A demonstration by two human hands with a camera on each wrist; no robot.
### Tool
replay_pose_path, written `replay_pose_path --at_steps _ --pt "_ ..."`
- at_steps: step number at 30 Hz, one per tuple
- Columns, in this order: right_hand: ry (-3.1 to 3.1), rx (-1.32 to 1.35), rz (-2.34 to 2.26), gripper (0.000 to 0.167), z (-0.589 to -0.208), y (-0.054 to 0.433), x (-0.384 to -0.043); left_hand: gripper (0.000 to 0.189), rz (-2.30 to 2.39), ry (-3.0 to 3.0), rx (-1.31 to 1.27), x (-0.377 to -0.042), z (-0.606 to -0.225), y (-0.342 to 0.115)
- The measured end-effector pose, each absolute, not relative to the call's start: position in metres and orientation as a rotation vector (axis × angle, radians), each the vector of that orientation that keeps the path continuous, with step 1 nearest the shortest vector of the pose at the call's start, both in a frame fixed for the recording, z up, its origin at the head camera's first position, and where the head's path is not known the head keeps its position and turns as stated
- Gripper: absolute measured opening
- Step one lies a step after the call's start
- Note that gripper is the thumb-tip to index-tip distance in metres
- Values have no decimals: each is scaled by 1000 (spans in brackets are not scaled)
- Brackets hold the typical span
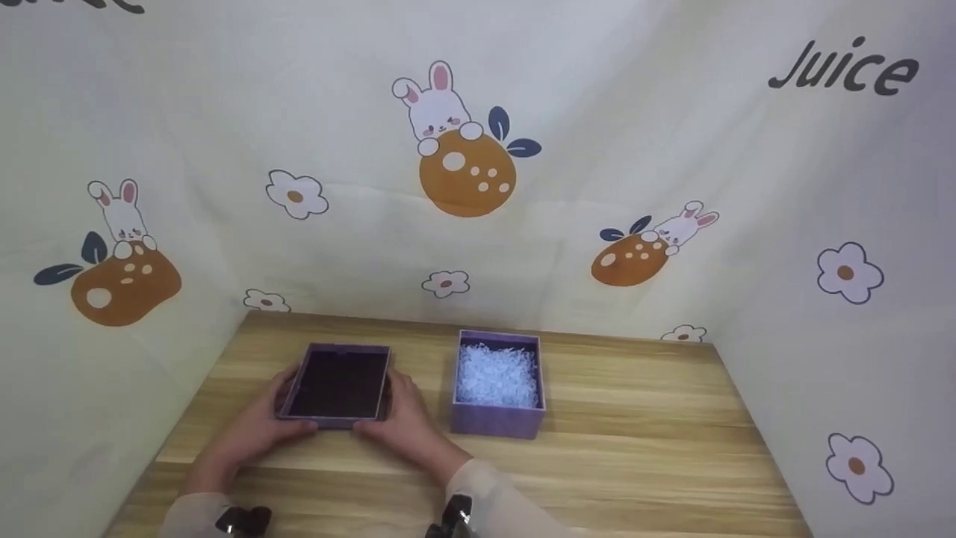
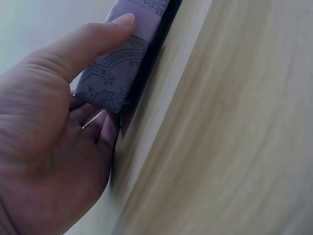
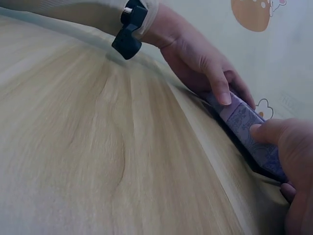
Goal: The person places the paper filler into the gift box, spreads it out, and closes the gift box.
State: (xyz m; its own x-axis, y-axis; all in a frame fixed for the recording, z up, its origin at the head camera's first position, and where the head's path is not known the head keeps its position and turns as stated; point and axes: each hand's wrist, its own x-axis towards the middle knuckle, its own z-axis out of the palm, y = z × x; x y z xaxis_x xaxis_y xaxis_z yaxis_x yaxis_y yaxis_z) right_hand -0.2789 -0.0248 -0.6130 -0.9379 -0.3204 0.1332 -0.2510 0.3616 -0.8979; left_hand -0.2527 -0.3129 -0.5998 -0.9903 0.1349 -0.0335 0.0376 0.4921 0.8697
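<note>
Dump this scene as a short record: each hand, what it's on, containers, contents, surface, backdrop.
left hand: left hand grips the shallow purple lid at its left side, thumb on the near wall
right hand: right hand grips the same lid at its right side, thumb on the near wall
lid: open side up, dark inside; contact with table unclear
box: purple box, open, right of the lid, apart from it
contents: pale shredded filler in the box
surface: wooden table
backdrop: printed cloth, rabbits on oranges, flowers

Shallow purple box (image 1: pixel 340 385): interior too dark for detail | left hand (image 2: pixel 51 129): fingers partly hidden behind it | right hand (image 3: pixel 299 156): cropped by right wrist view's edge | deep box (image 1: pixel 497 421): floor hidden under white shreds (image 1: pixel 497 377)
</note>
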Motion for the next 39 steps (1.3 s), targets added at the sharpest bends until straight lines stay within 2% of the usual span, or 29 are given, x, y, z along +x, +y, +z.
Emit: replay_pose_path --at_steps 17,24,39 --pt "2505 -548 -1742 100 -598 -24 -278 114 1749 2466 169 -252 -596 -313" --pt "2495 -473 -1750 106 -578 -23 -276 111 1665 2576 134 -251 -570 -312" --pt "2417 -573 -1891 93 -529 0 -270 109 1651 2658 151 -248 -523 -294"
